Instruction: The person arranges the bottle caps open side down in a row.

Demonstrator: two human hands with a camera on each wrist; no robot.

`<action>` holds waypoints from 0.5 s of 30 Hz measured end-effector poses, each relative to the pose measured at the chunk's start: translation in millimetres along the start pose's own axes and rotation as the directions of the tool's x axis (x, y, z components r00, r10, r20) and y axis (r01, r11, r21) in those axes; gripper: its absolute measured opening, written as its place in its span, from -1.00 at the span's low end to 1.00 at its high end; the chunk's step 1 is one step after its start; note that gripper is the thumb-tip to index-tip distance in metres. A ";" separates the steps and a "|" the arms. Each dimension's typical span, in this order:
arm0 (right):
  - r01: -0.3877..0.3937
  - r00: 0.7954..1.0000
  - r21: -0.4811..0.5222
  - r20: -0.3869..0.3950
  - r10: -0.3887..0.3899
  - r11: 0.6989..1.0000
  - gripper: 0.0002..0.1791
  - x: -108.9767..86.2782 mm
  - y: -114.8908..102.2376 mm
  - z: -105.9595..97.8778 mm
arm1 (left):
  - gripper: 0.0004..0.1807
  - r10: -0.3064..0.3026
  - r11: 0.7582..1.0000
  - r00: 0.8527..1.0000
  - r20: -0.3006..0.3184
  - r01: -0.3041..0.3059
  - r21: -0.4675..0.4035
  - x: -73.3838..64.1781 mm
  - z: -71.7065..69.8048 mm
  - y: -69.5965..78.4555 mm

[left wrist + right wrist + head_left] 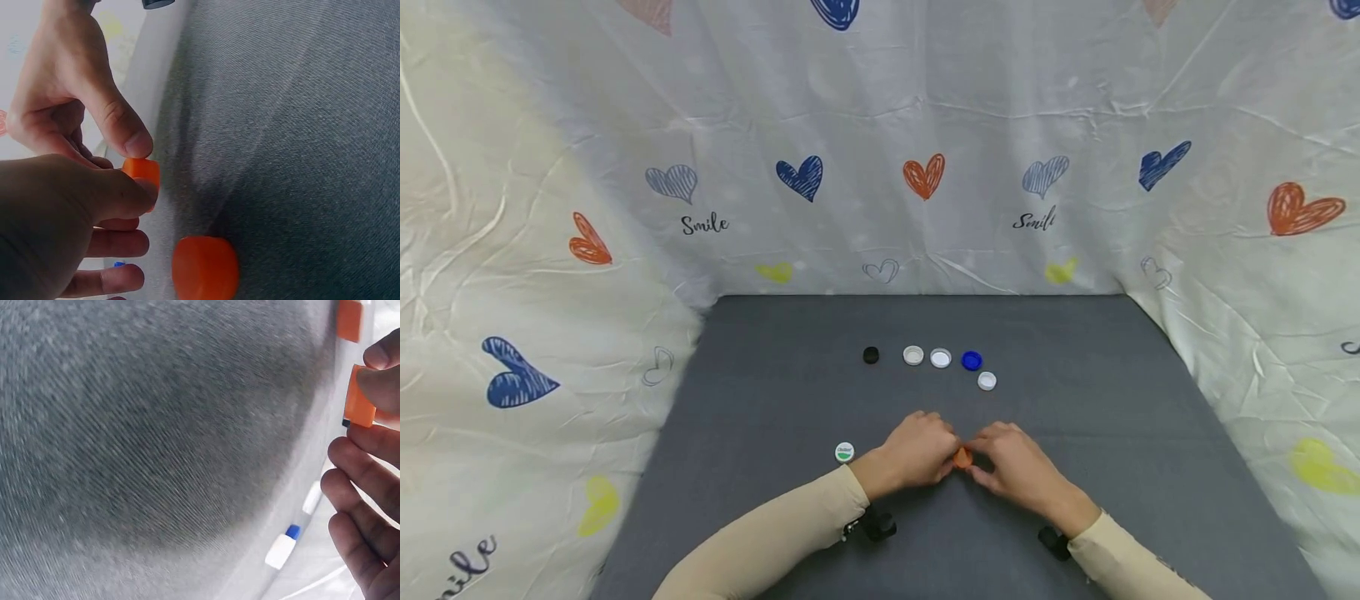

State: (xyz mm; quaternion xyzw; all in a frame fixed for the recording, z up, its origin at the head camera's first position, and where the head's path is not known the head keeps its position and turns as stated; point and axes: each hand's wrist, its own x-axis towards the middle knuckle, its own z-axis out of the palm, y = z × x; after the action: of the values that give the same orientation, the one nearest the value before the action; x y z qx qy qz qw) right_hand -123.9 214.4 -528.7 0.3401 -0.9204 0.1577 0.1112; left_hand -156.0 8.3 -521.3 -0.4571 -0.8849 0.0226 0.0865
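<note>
Both hands are pinching one small orange cap (962, 458), which is staying between them; I am not able to tell if it is touching the grey table (790, 375). The left hand (919, 450) is squeezing it with thumb and fingers, and the right hand (1018, 462) is nipping it with thumb and pointer finger. To the left of the orange cap, a white and green lid (845, 452) is showing letters that are looking too tiny to read. Far behind the orange cap, a white cloth (850, 233) is hanging, and "Smile" (705, 223) is curling across it to the left, and again to the right with its end bunching up. At the far left, "mile" (467, 567) is peeking in. Behind the orange cap, a black cap (871, 355), two white caps (913, 356) and a blue cap (972, 361) are making a row, with a third white cap (987, 381) sitting behind and to the right. Both wrist views are showing a second orange cap (206, 269) to the left of the pinched one, while the head view is showing just one. The right wrist view is making blue and white overlap; the head view is showing them lying just beside each other.
</note>
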 end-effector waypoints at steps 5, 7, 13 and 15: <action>-0.005 1.000 -0.020 0.011 0.005 1.000 -0.73 -0.8 -1.7 5.7 | -0.84 -0.009 1.000 1.000 0.014 0.009 0.016 -0.8 2.1 2.1; -0.009 1.000 -0.021 0.014 0.009 1.000 -0.73 -0.9 -2.0 7.9 | -0.84 -0.012 1.000 1.000 0.025 0.012 0.021 -0.7 3.3 2.9; 0.002 1.000 -0.057 0.030 0.000 0.998 -0.75 -0.8 -2.2 16.0 | -0.84 -0.006 0.999 0.999 0.037 0.004 0.040 -2.1 8.9 6.5; 0.004 0.999 -0.071 0.041 -0.001 0.997 -0.76 -0.7 -1.8 18.0 | -0.84 -0.004 0.999 0.999 0.034 0.002 0.045 -3.0 10.3 7.0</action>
State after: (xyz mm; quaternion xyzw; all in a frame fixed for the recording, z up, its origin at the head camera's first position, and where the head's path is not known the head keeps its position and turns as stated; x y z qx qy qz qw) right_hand -124.0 207.0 -545.2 0.3403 -0.9270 0.1175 0.1048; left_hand -150.5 10.3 -532.7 -0.4534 -0.8862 0.0501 0.0815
